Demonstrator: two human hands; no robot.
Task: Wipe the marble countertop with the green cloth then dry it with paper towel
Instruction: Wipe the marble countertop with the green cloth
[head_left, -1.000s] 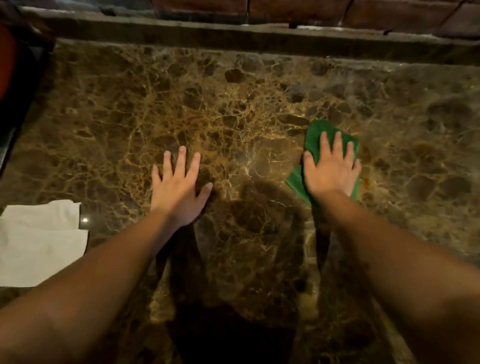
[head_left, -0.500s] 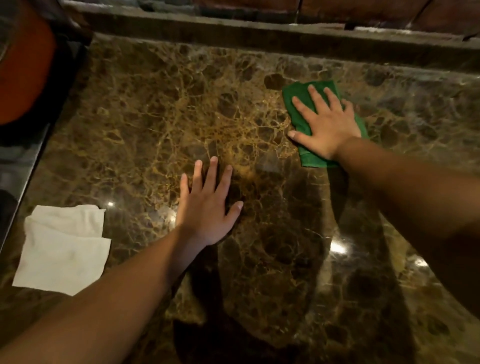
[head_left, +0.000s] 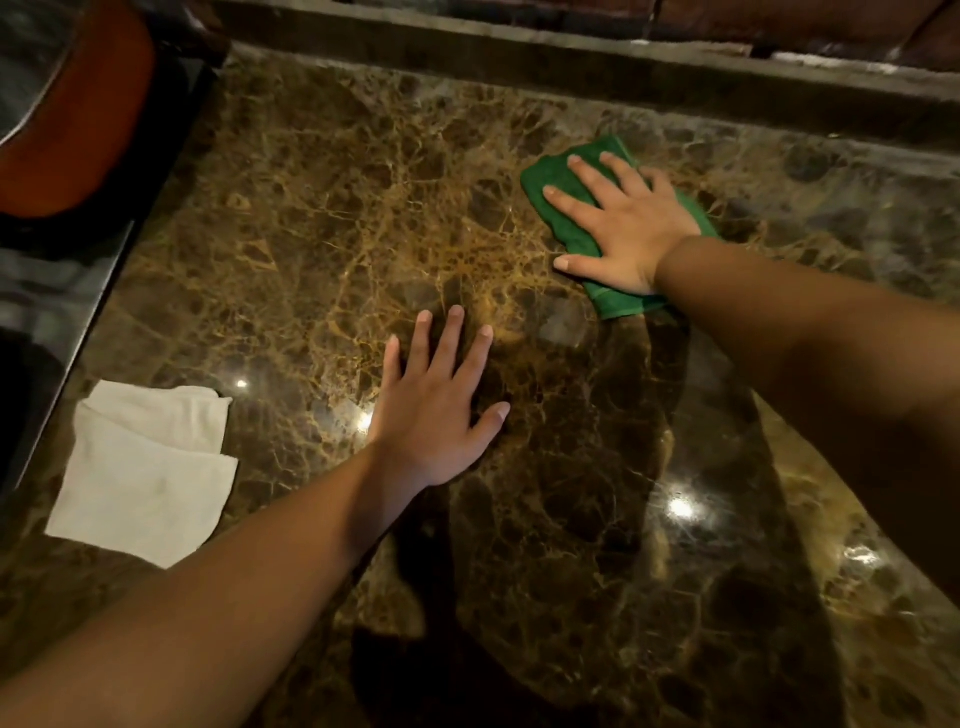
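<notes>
The brown, gold-veined marble countertop (head_left: 322, 249) fills the view. A folded green cloth (head_left: 550, 179) lies on it toward the back right, under my right hand (head_left: 623, 223), which presses flat on it with fingers spread and pointing back-left. My left hand (head_left: 436, 405) rests palm-down on the bare marble in the middle, fingers apart, holding nothing. Folded white paper towel (head_left: 145, 467) lies near the counter's left edge, untouched.
A raised stone ledge (head_left: 519, 57) runs along the back of the counter. Beyond the left edge sit a dark surface (head_left: 47, 280) and a reddish-brown rounded object (head_left: 78, 130). Light glares dot the polished marble at the front right.
My right hand has slid the green cloth from the front right up toward the back of the counter. My left hand has stayed planted on the marble.
</notes>
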